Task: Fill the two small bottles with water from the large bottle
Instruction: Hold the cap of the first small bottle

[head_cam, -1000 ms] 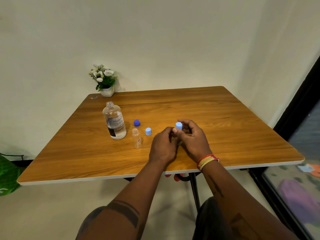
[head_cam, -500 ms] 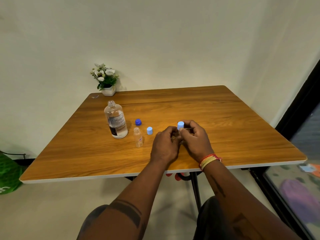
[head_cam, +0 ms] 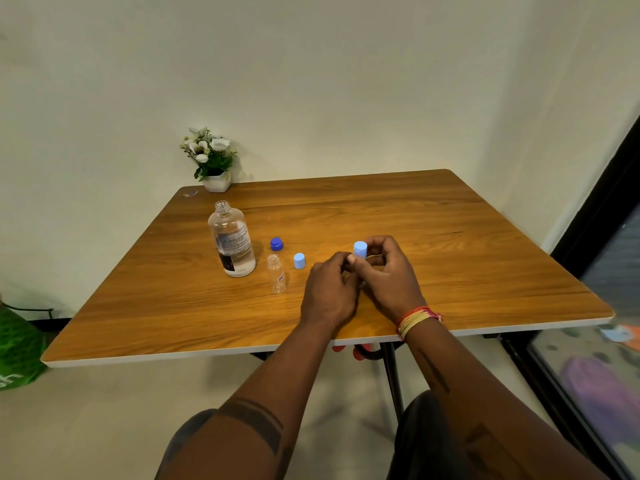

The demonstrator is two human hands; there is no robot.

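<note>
Here both hands meet near the middle of the table (head_cam: 450, 237), to the right of the big bottle (head_cam: 232, 242). The right hand (head_cam: 389, 275) has its fingers curled round a light blue cap (head_cam: 360, 249), which sticks up above the thumb; the left hand (head_cam: 330, 292) is curled in against it from the left, and what it grips is hidden between the two hands, so its hold cannot be told. A second small bottle is probably under that cap, but the fingers cover it

The big bottle stands upright with no cap, partly filled with clear liquid, its label facing front. Just right of its base stands a small bottle (head_cam: 276, 274), open and clear, and whether it holds water cannot be told. A dark blue cap (head_cam: 276, 244) lies just right of the big bottle, and a pale cap (head_cam: 299, 261) lies further right, between the small bottle and the hands

Behind the big bottle, at the far edge, sits a flower pot (head_cam: 211, 161). A thread band (head_cam: 417, 320) circles the right wrist
</note>
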